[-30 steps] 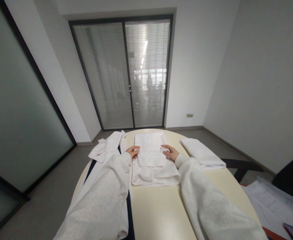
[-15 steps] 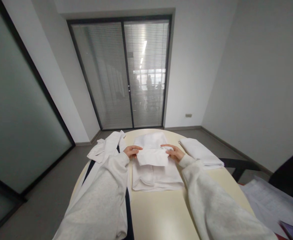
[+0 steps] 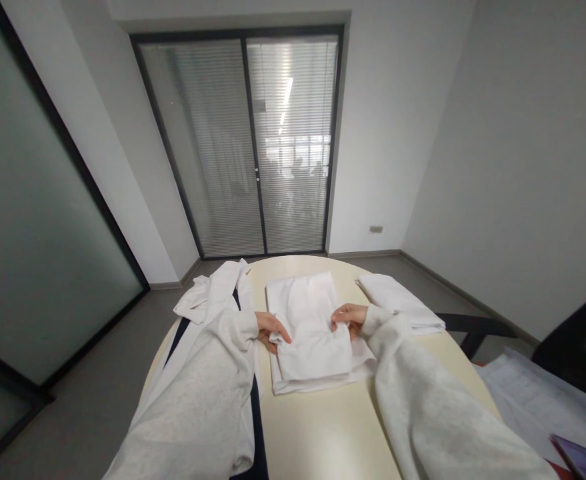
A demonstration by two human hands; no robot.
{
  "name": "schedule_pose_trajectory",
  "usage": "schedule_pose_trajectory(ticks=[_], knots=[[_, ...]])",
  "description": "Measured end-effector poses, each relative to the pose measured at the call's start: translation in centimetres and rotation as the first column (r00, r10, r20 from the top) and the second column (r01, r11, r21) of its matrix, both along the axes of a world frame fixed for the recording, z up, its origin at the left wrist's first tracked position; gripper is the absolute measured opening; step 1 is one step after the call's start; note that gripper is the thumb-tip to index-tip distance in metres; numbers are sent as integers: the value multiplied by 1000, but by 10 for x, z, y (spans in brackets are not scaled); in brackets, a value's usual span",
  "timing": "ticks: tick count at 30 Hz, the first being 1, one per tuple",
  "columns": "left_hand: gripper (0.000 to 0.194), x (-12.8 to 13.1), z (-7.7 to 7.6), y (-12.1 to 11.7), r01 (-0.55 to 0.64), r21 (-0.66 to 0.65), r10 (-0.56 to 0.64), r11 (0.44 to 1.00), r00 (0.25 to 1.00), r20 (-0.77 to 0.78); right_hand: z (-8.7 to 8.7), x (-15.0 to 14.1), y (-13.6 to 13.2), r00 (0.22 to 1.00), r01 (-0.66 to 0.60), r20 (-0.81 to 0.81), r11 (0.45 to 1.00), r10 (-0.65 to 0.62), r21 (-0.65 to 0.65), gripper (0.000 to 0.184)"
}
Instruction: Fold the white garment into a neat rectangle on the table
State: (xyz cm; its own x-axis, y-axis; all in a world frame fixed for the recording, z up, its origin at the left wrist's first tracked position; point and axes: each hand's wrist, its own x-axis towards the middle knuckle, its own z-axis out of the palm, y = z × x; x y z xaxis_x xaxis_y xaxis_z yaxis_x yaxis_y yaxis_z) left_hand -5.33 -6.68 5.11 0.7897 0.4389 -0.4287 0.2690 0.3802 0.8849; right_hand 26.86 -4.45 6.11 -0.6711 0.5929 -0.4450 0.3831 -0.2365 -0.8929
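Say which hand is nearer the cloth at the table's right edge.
Right. The right hand is left of the right-edge cloth, at the middle cloth's right side; the left hand is farther off, at its left side.

The only camera, head-worn, looks forward and down over the tabletop (image 3: 323, 427).

You are in what looks like a small office or meeting room. Ahead of you, a dark-framed glass partition with pale horizontal slatted blinds (image 3: 293, 220) shows bright strip lights beyond. Plain white walls (image 3: 387, 133) meet a grey floor (image 3: 93, 360). You have a round, cream-topped table (image 3: 317, 427), with a black-armed chair (image 3: 477, 327) and loose white printed papers (image 3: 523, 393) to your right.
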Motion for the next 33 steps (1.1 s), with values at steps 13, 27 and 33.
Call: schedule_pose_trajectory(ticks=[13,27,33], knots=[[46,21,2,-11,-56,118,67,991,993,-96,-13,21,-5,994,103,-75,953,-86,286,70],[47,24,-17,-4,-144,637,346,757,916,-204,-39,18,-34,993,87,16,816,-117,571,83],[34,23,-27,13,-339,894,713,292,701,32,-49,-17,-7,924,196,-15,440,-382,876,69]])
